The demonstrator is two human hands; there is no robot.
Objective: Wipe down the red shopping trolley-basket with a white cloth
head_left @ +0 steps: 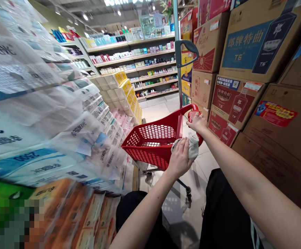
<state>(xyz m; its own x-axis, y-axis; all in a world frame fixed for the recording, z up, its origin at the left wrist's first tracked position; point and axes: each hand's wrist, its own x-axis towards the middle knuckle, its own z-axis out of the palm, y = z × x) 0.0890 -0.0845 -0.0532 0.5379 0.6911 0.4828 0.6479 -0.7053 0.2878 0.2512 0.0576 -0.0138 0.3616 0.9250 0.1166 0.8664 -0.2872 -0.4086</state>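
Observation:
A red plastic shopping cart (150, 151) with perforated basket walls stands in front of my knees. Its inside looks bare where I can see in. My right hand (197, 121) is closed around the red handle (193, 107) at the cart's near right side. A crumpled pale cloth (193, 147) lies over the cart's near rim. My left hand (181, 155) presses this cloth against the rim, its fingers together on top of it. The cloth and hand hide part of the rim beneath.
Plastic-wrapped tissue packs (70, 135) are piled high on the left. Cardboard liquor cartons (240, 100) form a wall on the right. A pole with a dark grey handle (187, 53) rises beyond the cart. Stocked shelves (129, 43) line the back. A cart wheel (189, 194) rests on the tiled floor.

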